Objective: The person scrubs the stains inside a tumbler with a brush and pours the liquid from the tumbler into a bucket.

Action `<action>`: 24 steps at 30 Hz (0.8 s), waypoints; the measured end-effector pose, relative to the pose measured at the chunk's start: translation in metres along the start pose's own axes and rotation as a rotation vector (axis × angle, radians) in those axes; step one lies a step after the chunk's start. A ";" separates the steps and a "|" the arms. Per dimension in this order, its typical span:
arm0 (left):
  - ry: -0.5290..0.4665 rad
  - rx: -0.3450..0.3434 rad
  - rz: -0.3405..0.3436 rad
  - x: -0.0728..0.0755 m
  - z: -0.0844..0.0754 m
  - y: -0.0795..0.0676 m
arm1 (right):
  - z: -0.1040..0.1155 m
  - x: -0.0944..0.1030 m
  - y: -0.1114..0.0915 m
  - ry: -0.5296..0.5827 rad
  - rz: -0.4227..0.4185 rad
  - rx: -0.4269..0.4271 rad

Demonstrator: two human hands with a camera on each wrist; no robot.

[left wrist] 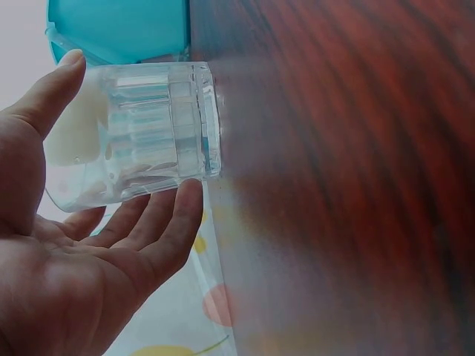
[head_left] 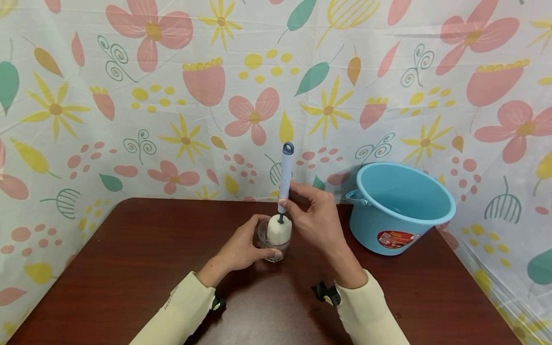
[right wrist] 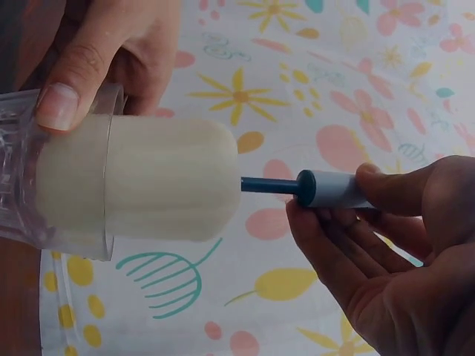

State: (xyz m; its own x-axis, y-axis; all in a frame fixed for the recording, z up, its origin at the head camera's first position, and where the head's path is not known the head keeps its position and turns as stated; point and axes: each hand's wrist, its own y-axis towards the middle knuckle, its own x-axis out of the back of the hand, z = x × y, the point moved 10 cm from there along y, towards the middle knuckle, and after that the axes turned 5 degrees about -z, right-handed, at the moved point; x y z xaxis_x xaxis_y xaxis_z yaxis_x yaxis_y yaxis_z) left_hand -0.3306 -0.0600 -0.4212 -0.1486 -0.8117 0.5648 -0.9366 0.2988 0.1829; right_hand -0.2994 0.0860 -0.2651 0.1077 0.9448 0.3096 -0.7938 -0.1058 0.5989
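Note:
A cup brush with a pale blue handle [head_left: 285,179] and a white sponge head [right wrist: 167,178] stands almost upright, its sponge partly inside a clear drinking glass [left wrist: 152,126]. Around the glass curls my left hand [head_left: 240,247], thumb on the near side and fingers on the far side. The base of the glass is at the tabletop. My right hand [head_left: 318,220] pinches the lower handle between thumb and fingers, just above the dark thin stem [right wrist: 269,185]. The sponge's upper part sticks out over the rim.
A light blue bucket [head_left: 379,230] with a red label stands at the right back of the dark wooden table [head_left: 142,268]. Directly behind the table hangs a flower-patterned cloth [head_left: 254,62]. Black straps [head_left: 326,292] sit at the wrists.

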 end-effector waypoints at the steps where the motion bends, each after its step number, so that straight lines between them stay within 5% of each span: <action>1: -0.001 0.000 0.000 0.000 0.000 0.000 | 0.000 0.000 0.000 -0.003 -0.001 -0.004; 24: 0.002 -0.007 0.003 -0.002 0.003 0.001 | -0.004 0.005 0.000 -0.037 -0.024 -0.046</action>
State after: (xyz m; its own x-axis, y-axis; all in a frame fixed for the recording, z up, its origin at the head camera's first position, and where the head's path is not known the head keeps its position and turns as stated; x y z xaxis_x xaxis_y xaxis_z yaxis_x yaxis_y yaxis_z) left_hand -0.3320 -0.0596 -0.4246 -0.1508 -0.8100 0.5668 -0.9339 0.3047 0.1871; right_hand -0.3009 0.0919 -0.2665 0.1485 0.9346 0.3233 -0.8173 -0.0680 0.5721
